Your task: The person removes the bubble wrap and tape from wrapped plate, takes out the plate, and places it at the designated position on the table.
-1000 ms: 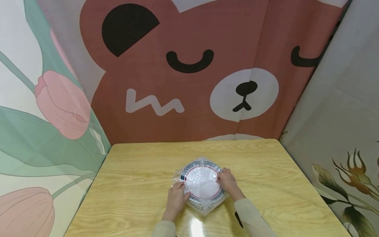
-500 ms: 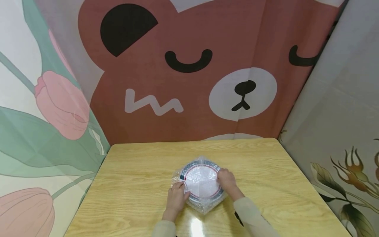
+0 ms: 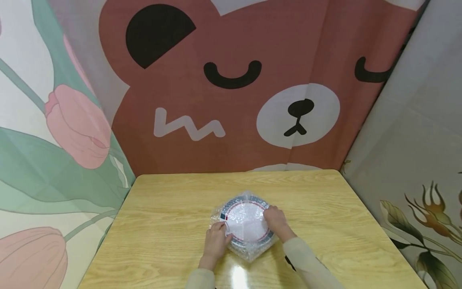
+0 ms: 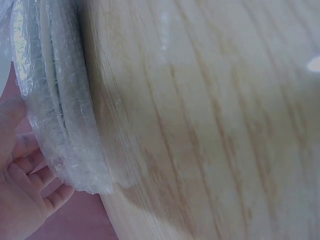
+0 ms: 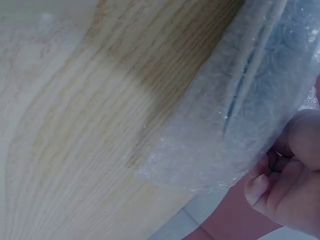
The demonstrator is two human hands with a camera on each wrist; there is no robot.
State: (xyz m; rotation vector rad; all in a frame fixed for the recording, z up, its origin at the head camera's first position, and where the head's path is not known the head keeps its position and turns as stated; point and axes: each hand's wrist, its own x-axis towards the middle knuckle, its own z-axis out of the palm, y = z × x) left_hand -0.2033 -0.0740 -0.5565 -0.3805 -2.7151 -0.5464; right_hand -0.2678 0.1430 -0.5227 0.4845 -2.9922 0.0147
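A round plate (image 3: 245, 221) with a dark patterned rim and a red ring lies in the middle of the table, wrapped in clear bubble wrap (image 3: 250, 251). My left hand (image 3: 216, 240) grips the wrap at the plate's left rim, fingers curled round the edge. My right hand (image 3: 276, 220) pinches the wrap on the plate's right rim. In the left wrist view the wrapped edge (image 4: 60, 125) stands beside my curled fingers (image 4: 22, 195). The right wrist view shows the wrap (image 5: 225, 140) bulging over the plate's edge, next to my bent fingers (image 5: 287, 182).
The wooden table (image 3: 169, 208) is enclosed by printed cloth walls: a brown bear (image 3: 231, 92) behind, pink tulips (image 3: 77, 124) on the left, a grey flower print (image 3: 422, 168) on the right. A glare spot (image 3: 240, 277) shines near the front edge.
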